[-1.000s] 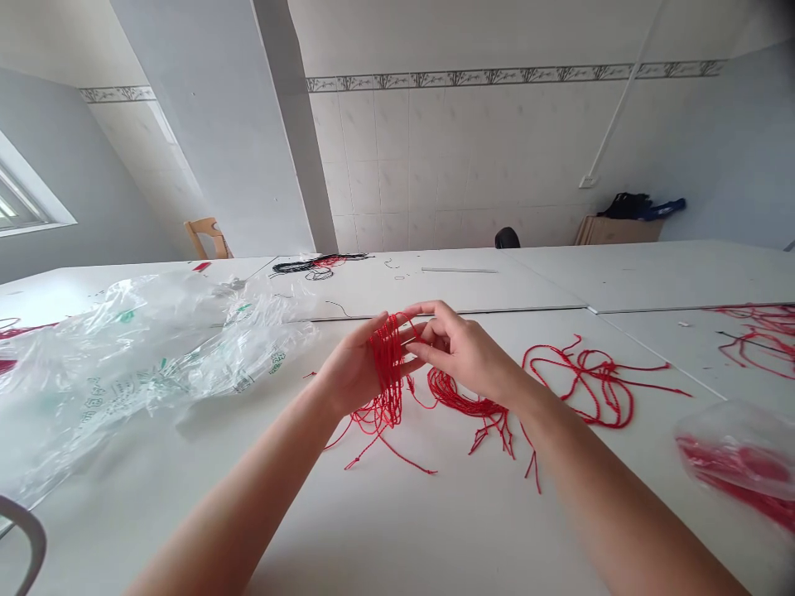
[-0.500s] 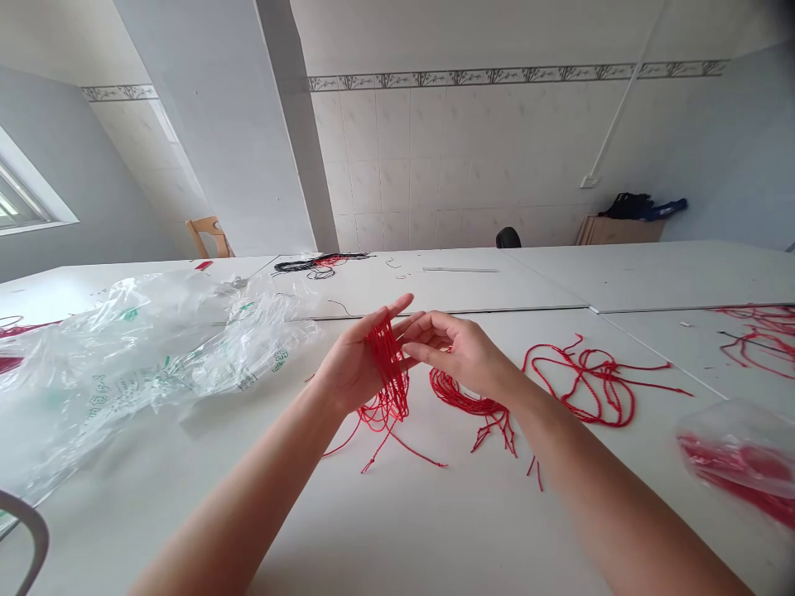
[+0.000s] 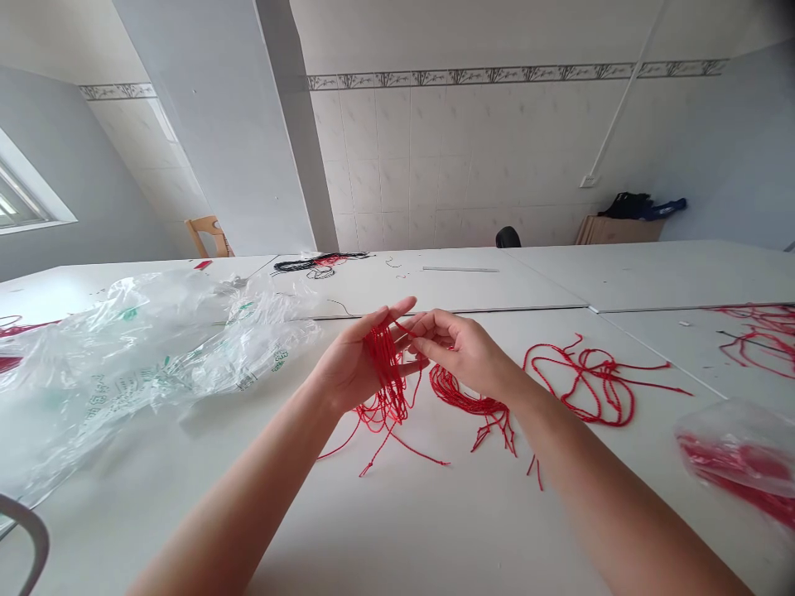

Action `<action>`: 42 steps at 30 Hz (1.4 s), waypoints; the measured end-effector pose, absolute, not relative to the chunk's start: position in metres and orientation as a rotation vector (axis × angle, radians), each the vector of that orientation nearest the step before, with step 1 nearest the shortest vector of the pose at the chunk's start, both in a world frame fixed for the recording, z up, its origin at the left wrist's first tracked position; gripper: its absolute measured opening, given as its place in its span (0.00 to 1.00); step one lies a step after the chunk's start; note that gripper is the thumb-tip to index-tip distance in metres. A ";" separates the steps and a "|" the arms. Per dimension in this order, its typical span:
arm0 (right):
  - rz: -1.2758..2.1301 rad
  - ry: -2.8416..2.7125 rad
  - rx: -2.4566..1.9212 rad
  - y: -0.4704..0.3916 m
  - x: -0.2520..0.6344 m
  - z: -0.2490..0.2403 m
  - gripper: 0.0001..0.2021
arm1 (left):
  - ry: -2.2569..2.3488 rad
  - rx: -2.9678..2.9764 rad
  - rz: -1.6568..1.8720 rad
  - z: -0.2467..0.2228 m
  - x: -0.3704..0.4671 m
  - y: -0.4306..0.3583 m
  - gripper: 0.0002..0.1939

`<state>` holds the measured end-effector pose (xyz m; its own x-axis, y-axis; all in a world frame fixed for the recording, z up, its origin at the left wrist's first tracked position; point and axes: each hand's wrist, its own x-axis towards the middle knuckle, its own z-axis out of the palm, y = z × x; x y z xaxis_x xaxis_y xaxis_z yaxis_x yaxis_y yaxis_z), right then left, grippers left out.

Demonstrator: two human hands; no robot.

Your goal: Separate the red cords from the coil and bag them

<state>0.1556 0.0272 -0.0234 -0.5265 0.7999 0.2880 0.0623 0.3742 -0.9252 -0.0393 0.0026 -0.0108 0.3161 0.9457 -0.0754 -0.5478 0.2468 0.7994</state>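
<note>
A hank of thin red cord (image 3: pixel 386 364) hangs over my left hand (image 3: pixel 354 360), looped across the palm and held by the thumb side. Its lower loops and knotted ends trail down to the white table (image 3: pixel 373 530). My right hand (image 3: pixel 456 343) pinches one strand of this cord between thumb and fingertips, drawn slightly off the hank to the right. Just under the right hand lies a second red cord bundle (image 3: pixel 463 397) with knotted ends. Farther right is a thicker loose red cord (image 3: pixel 596 385) in open loops.
Crumpled clear plastic bags (image 3: pixel 186 348) cover the left of the table. A clear bag with red contents (image 3: pixel 742 455) lies at right. Black cords (image 3: pixel 310 263) and a thin rod (image 3: pixel 460 269) lie toward the back. Two short red cord pieces (image 3: pixel 535 473) rest near my right forearm.
My right thumb and fingers have closed on a strand and pulled it a little away from the hank. My left hand stays nearly in place.
</note>
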 end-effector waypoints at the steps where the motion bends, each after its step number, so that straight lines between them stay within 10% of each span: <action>1: 1.232 -1.856 -0.759 0.027 0.156 -0.023 0.08 | 0.636 0.751 1.114 -0.010 -0.040 0.002 0.11; 42: 1.341 -1.818 -0.741 0.026 0.151 -0.028 0.09 | 0.501 0.781 1.023 -0.013 -0.045 0.007 0.22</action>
